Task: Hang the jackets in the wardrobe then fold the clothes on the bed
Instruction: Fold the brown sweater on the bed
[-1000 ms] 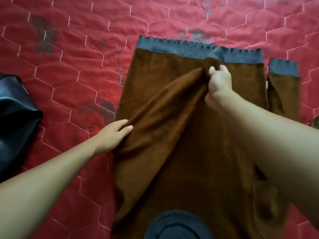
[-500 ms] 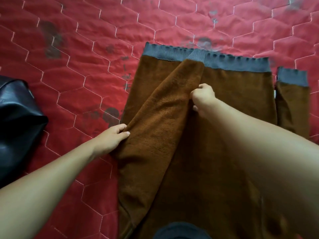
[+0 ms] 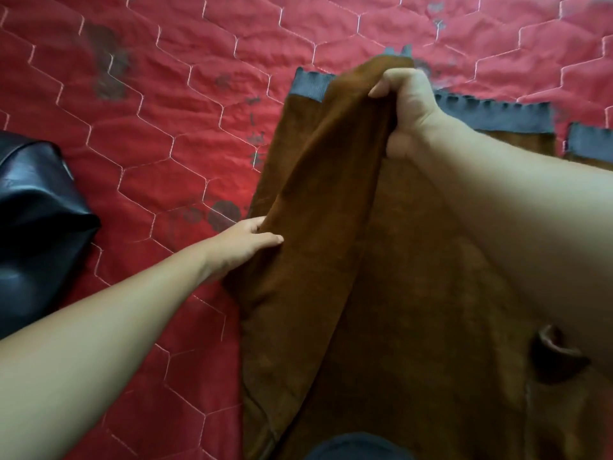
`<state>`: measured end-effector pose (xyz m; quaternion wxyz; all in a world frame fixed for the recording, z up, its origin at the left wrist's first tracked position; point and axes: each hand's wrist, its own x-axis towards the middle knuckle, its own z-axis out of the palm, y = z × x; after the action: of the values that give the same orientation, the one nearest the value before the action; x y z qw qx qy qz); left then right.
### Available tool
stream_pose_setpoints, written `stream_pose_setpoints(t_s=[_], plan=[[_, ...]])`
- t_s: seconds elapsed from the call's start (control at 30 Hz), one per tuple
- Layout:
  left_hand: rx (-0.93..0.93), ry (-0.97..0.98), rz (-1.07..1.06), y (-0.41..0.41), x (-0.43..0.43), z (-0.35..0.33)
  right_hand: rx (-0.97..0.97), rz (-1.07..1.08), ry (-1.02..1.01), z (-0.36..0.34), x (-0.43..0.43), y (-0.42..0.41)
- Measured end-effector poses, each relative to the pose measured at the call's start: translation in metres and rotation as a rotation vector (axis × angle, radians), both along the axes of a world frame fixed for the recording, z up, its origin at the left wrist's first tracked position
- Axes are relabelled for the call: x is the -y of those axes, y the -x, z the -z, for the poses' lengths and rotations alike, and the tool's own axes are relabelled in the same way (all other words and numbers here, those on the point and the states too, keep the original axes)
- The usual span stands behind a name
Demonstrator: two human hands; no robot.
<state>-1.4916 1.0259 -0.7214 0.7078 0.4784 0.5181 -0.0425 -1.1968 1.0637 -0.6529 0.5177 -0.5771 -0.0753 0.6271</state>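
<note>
Seen from the head camera, the right hand (image 3: 408,107) is closed in a fist around the bunched end of the brown sweater's sleeve (image 3: 318,210), holding it lifted above the garment's far edge; a scrap of grey cuff pokes out just above the knuckles. The left hand (image 3: 247,242) is almost flat, its fingers nearly straight and laid against the near part of that same sleeve at the sweater's left edge, with some fingertips hidden under the fold of cloth. The two hands are well apart, the sleeve stretched in a slanting ridge between them. The brown sweater (image 3: 414,310) lies spread on the bed, its grey ribbed hem (image 3: 497,116) at the far side and its dark collar (image 3: 355,448) nearest the person. The other sleeve's grey cuff (image 3: 590,142) lies flat just right of the hem. The bed carries a red quilted cover (image 3: 166,127) stitched in pale hexagons and printed with faded dark marks. A black leathery thing (image 3: 36,220) sits crumpled at the left edge, well apart from the sweater.
</note>
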Motion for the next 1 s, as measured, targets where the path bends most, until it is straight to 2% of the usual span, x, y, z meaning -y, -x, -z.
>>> stream_pose_setpoints(t_s=[0.07, 0.23, 0.37, 0.53, 0.7, 0.9, 1.0], plan=[[0.013, 0.037, -0.048, 0.003, 0.001, 0.001, 0.018, 0.029, 0.014, 0.002, -0.005, -0.003], [0.04, 0.04, -0.07, 0.002, 0.0, 0.002, 0.307, -0.049, 0.331, 0.042, 0.021, -0.019], [0.011, 0.064, -0.051, 0.005, 0.0, -0.001, 0.209, 0.012, 0.302, 0.059, 0.055, -0.02], [-0.162, 0.065, 0.103, 0.034, 0.008, -0.011, 0.037, -0.107, 0.314, 0.051, 0.107, 0.012], [-0.262, -0.212, 0.2, 0.048, 0.021, -0.02, -0.106, -0.216, 0.407, 0.049, 0.177, 0.083], [-0.352, -0.609, 0.041, 0.055, 0.059, -0.019, -0.181, -0.373, 0.496, 0.049, 0.268, 0.183], [-0.431, -0.73, 0.016, 0.061, 0.081, -0.015, -0.231, -0.404, 0.557, 0.054, 0.311, 0.217]])
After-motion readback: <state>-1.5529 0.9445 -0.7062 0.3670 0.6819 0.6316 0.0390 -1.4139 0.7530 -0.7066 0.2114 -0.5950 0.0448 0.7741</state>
